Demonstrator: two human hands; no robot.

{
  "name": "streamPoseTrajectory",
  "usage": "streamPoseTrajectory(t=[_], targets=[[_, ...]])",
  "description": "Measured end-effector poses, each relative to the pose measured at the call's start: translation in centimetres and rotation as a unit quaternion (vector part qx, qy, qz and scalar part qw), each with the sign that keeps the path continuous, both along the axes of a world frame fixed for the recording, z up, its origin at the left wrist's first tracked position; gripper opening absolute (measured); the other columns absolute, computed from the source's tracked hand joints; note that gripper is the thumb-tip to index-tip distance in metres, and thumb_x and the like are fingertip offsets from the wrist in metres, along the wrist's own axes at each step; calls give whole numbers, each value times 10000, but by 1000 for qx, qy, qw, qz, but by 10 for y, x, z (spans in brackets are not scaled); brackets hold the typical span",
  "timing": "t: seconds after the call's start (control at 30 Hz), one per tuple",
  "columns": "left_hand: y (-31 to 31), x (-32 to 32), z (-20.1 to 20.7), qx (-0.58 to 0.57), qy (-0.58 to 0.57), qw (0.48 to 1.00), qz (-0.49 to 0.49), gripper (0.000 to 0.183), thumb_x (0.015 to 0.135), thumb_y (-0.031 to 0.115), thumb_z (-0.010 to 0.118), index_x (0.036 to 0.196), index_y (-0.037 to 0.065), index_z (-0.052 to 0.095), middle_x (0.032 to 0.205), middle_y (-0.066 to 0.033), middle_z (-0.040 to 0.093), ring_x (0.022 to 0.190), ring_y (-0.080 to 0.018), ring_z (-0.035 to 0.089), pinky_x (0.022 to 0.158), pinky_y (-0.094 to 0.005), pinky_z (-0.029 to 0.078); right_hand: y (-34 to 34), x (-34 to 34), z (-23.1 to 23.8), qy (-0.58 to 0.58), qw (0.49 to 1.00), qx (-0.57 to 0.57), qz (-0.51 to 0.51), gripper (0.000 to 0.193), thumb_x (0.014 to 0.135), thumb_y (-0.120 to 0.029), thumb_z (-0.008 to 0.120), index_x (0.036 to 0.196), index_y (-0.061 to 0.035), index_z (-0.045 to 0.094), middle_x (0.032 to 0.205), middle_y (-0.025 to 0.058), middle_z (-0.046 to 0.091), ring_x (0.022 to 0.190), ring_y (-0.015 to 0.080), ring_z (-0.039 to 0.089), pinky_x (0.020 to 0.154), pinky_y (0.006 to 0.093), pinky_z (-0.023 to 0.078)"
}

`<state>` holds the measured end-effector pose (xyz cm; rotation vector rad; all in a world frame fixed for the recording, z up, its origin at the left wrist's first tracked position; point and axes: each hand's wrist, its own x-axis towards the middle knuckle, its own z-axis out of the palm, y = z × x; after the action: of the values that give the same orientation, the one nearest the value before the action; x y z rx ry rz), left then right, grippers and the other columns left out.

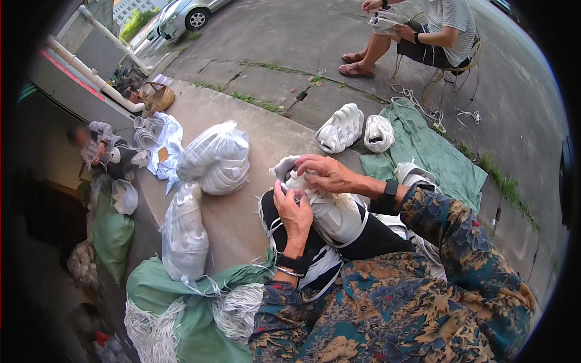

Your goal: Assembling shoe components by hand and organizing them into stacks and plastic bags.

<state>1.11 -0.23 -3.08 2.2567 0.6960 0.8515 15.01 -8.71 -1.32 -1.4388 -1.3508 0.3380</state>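
A white shoe upper (pixel 331 212) rests on my lap over black trousers, with thin white laces hanging around it. At its top end, my right hand (pixel 330 175) bends its fingers and thumb around the upper's edge. Just below and to the left, my left hand (pixel 293 215) has its fingers and thumb drawn together near a white shoelace; the exact grip is partly hidden. More loose white laces (pixel 324 266) lie across my thigh. Further white uppers (pixel 414 175) sit beside my right arm.
Bundled white uppers (pixel 341 128) and a green cloth sheet (pixel 436 151) lie ahead right. Filled plastic bags (pixel 215 157) stand left, above a green sack (pixel 151 290) bearing lace bunches (pixel 154 330). One person (pixel 445 36) sits far right handling an upper; another (pixel 103 148) sits left.
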Motion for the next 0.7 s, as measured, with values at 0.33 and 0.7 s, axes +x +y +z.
streamPoseTrajectory(t=[0.33, 0.7], targets=[[7, -8, 25, 186, 150, 971, -18, 117, 655, 63, 578, 755, 4, 564, 1161, -243, 444, 1102, -384, 406, 882, -465, 354, -1, 1, 2, -16, 1000, -8, 21, 152, 799, -74, 536, 946, -50, 567, 1105, 120, 519, 953, 270, 541, 804, 337, 437], [14, 3, 42, 133, 310, 941, -1, 78, 619, 64, 575, 642, 43, 647, 946, -112, 543, 990, -302, 478, 812, -442, 400, -5, -1, 4, -40, 999, -9, 26, 210, 768, -49, 558, 978, -43, 564, 1150, 140, 496, 972, 290, 542, 798, 353, 448]])
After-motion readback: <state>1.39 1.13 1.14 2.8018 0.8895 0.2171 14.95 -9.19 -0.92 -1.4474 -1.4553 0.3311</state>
